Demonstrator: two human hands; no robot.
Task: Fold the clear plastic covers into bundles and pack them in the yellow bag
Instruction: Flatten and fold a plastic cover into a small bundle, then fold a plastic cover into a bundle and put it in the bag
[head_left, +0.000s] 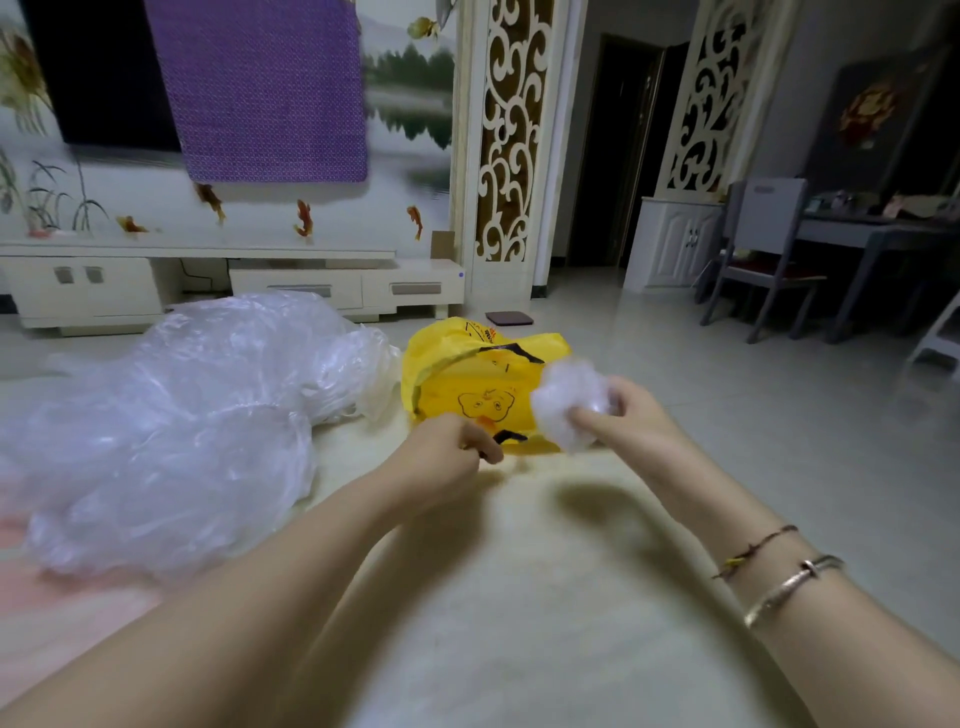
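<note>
From the head camera, both arms reach forward over a pale cream mat (519, 597) that covers the floor in front of the person; at its left edge the surface turns pink. The right hand (621, 415) is curled around a small crumpled bundle (569, 402) of clear plastic, held just above the mat at the near right corner of the yellow bag (467, 384). The bundle is blurred, so its folds cannot be made out. The left hand (449, 449) is closed at the bag's near edge, its fingers pinching what looks like the rim; the exact grip is hard to tell. The bag sits at the far edge of the mat, its mouth partly open, with black drawings on its side.

A large loose heap of clear plastic covers (171, 426) lies along the left side of the mat, just beside the bag. Two bracelets (779, 571) circle the right forearm.

Beyond the mat the floor is pale glossy tile (727, 389). A low white cabinet (234, 286) runs along the far wall under a painted mural, with a purple cloth (260, 88) hanging over a dark screen. To the right stand a carved white partition (511, 130), a grey chair (763, 249) and a grey table (883, 234).
</note>
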